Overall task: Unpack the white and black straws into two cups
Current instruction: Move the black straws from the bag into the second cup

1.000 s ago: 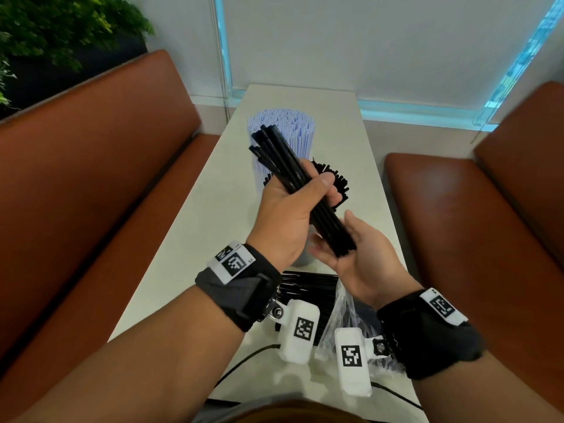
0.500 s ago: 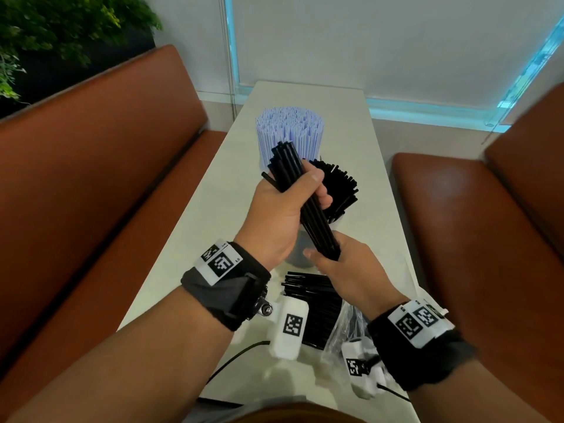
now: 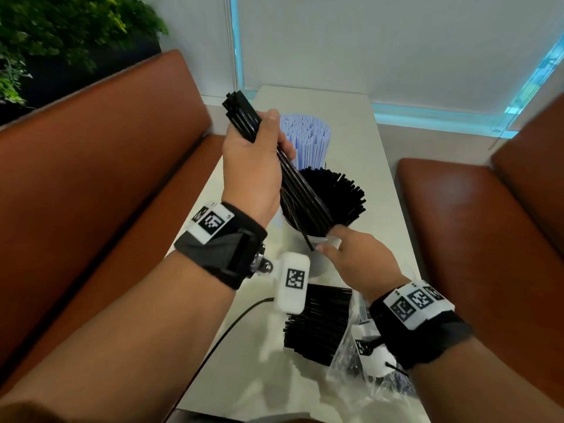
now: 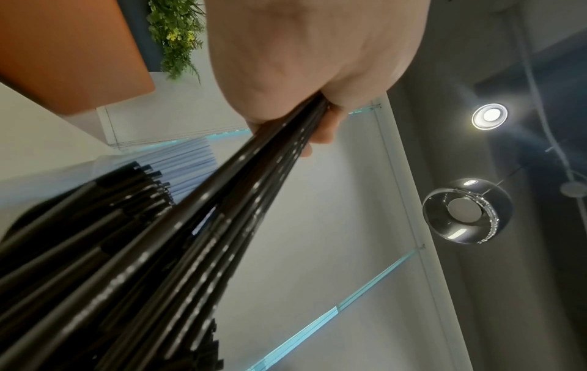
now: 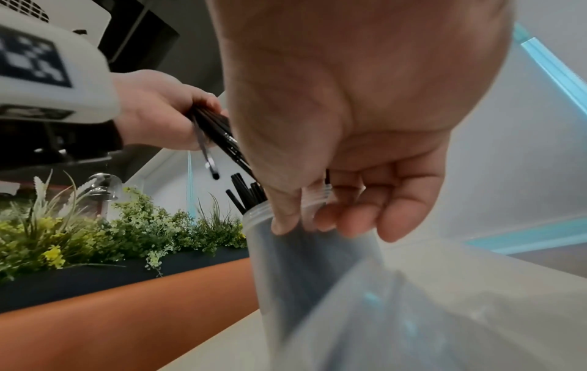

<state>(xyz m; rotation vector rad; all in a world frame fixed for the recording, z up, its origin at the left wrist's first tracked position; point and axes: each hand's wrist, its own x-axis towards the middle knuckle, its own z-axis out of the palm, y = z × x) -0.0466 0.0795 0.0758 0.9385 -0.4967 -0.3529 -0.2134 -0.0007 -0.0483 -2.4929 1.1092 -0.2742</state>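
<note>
Black straws over cup rim

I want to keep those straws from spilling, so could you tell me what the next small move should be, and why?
Probably lower the left hand so its black straw bundle slides fully into the cup, then release. One lower tip already pokes outside the rim by the right hand, which holds the cup's rim.
</note>
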